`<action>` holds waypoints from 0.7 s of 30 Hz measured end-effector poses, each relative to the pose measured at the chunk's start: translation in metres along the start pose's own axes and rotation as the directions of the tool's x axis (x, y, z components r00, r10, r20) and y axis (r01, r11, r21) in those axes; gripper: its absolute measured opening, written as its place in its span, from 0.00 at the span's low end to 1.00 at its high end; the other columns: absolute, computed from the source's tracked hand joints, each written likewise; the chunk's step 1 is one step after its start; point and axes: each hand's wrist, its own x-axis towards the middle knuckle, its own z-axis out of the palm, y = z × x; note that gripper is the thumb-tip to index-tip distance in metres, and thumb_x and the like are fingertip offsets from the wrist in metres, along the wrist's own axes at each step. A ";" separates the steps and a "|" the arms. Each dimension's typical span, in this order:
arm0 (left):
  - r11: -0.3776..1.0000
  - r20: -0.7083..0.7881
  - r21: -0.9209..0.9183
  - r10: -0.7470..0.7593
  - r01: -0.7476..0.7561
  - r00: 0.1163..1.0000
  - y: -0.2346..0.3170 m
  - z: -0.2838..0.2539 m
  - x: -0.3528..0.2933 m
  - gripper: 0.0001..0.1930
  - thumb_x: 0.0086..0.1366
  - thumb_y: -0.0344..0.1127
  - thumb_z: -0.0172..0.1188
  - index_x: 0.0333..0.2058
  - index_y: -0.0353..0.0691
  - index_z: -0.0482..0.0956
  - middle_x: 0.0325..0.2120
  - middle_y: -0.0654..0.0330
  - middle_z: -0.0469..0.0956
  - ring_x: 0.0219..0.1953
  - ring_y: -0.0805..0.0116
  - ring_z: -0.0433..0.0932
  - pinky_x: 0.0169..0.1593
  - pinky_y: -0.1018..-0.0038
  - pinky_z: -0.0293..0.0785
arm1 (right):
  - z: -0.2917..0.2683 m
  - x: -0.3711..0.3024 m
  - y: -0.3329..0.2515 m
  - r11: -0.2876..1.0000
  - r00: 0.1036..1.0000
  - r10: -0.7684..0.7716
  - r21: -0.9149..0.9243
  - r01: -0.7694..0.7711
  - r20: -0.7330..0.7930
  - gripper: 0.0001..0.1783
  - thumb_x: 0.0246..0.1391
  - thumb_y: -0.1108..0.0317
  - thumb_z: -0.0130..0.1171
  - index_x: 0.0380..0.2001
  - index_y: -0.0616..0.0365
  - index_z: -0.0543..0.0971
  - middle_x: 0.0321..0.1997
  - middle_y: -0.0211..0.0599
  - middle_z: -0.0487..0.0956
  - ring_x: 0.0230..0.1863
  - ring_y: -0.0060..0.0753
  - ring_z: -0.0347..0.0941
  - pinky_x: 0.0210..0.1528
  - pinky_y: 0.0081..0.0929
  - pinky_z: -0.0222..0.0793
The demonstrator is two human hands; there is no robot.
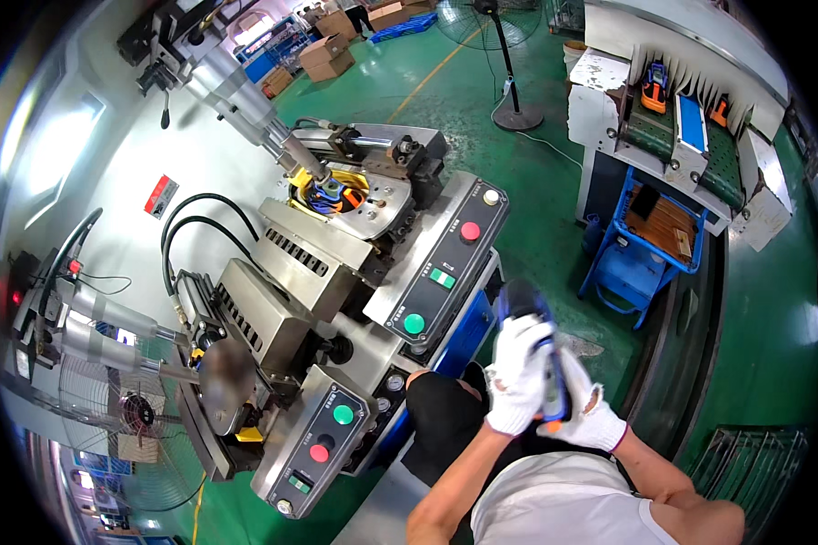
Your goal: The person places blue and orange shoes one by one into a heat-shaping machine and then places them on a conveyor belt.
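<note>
Both of my hands wear white work gloves with torn spots. Between them is a dark blue shoe with an orange patch at its lower end; its upper end is blurred. My left hand wraps round its left side, and my right hand grips it low on the right. To my left stands a press machine with two stations. A blue and orange shoe sits in the far station under a metal ram. The near station's ram ends in a round part that is blurred.
Control panels with green and red buttons face me. At the right, a conveyor carries orange and dark shoes. A blue cart stands below it. A floor fan and cardboard boxes are farther back; a wire rack is lower right.
</note>
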 end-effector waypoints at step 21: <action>0.896 0.371 0.356 -0.396 0.265 0.840 -0.006 0.018 -0.101 0.22 0.63 0.25 0.70 0.56 0.35 0.79 0.56 0.46 0.79 0.60 0.46 0.77 0.65 0.59 0.73 | -0.507 0.103 0.387 0.806 0.389 0.364 0.077 -0.587 -0.846 0.38 0.56 0.39 0.71 0.59 0.58 0.80 0.55 0.35 0.83 0.54 0.31 0.77 0.58 0.31 0.72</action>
